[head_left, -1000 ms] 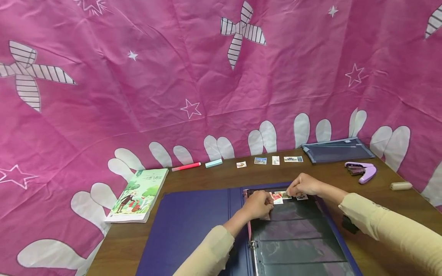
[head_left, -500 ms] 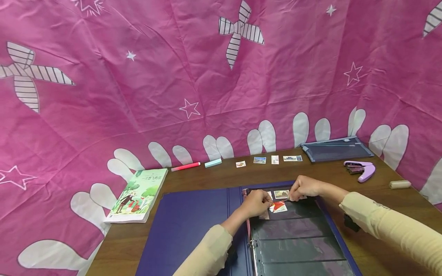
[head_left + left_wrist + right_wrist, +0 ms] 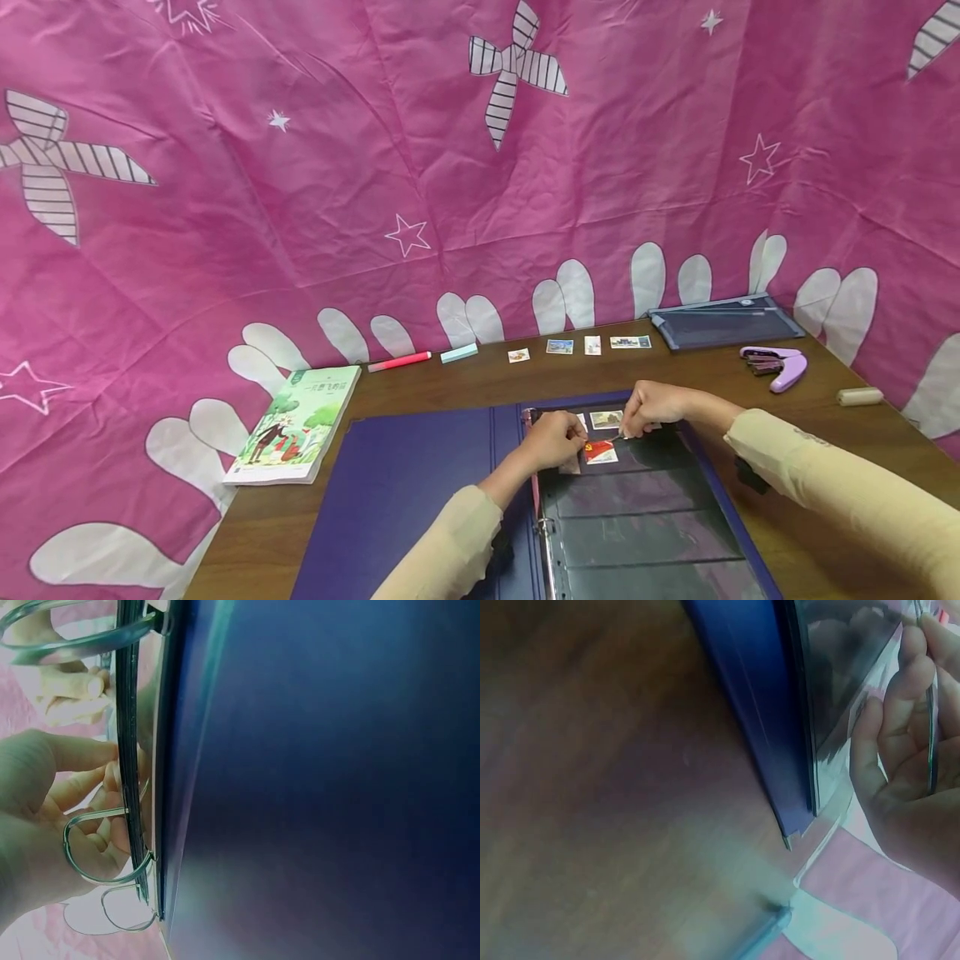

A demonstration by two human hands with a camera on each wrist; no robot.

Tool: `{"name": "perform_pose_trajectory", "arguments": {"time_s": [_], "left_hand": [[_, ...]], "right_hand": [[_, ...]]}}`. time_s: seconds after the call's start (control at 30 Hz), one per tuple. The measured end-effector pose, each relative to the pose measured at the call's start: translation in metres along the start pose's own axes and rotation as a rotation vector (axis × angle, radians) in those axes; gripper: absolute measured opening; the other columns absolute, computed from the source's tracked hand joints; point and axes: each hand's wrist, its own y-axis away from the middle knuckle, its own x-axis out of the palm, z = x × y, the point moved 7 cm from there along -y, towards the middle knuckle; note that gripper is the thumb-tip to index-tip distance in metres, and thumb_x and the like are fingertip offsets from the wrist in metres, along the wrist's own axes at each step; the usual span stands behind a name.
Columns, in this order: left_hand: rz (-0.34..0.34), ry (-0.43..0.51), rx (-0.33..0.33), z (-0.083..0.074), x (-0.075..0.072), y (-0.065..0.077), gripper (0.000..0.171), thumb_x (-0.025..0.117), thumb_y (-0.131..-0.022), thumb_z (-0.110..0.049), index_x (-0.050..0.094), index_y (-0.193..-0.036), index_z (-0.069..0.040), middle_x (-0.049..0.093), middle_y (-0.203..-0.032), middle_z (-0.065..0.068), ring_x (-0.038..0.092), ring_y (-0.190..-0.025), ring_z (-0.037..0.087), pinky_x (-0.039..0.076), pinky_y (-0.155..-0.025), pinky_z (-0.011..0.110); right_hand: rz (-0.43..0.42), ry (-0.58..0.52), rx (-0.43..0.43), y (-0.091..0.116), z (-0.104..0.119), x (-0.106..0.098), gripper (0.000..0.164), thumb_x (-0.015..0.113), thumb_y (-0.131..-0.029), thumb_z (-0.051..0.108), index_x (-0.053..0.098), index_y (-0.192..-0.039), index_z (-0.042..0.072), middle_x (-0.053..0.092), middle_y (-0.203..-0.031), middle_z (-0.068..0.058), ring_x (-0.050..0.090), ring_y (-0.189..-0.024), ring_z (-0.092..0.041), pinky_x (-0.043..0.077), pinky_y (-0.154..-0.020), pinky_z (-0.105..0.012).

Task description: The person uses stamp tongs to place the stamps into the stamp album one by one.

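A ring-binder stamp album [image 3: 420, 475] lies open, its black pocket page [image 3: 637, 500] on the right. Over the upper pockets is a red postage stamp [image 3: 601, 452]. My left hand [image 3: 553, 442] pinches the stamp's left edge with thumb and forefinger; in the left wrist view the hand [image 3: 52, 802] lies behind the metal rings [image 3: 97, 847]. My right hand [image 3: 656, 408] grips slim metal tweezers [image 3: 932, 742], their tips close to the stamp's upper right. A landscape stamp [image 3: 606, 420] sits in the top row, with other stamps partly hidden by my hands.
Several stamps [image 3: 559, 347] lie along the table's back. Left are a green book [image 3: 296, 425], a red marker [image 3: 400, 362] and a light-blue box [image 3: 459, 353]. Right are a zip pouch [image 3: 723, 323], a purple stapler [image 3: 776, 367] and a beige stick [image 3: 859, 397].
The red stamp has come down from the top row toward me and now shows flatter. My right hand has shifted slightly left with the tweezers; my left hand stays nearly in place.
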Motion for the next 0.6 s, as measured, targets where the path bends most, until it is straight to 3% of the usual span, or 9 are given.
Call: {"name": "perform_pose_trajectory", "arguments": {"time_s": [0.3,0.6], "left_hand": [[0.008,-0.001,0.008,0.001,0.0,0.0,0.008,0.062,-0.082,-0.008,0.068,-0.077,-0.007,0.063,-0.066,0.001,0.042,-0.054,-0.003,0.035,-0.053,0.011],[0.027,0.012,0.009,0.001,0.002,0.0,0.007,0.061,-0.082,-0.007,0.067,-0.078,-0.006,0.062,-0.066,0.0,0.042,-0.055,-0.002,0.035,-0.052,0.012]], "right_hand": [[0.087,-0.003,0.007,-0.011,-0.001,0.002,0.018,0.065,-0.071,-0.002,0.07,-0.084,-0.013,0.066,-0.063,-0.002,0.05,-0.053,0.0,0.037,-0.051,-0.014],[0.127,0.036,0.017,-0.012,0.004,0.004,0.018,0.066,-0.071,-0.001,0.071,-0.085,-0.011,0.069,-0.067,-0.016,0.05,-0.053,-0.001,0.038,-0.051,-0.015]]}}
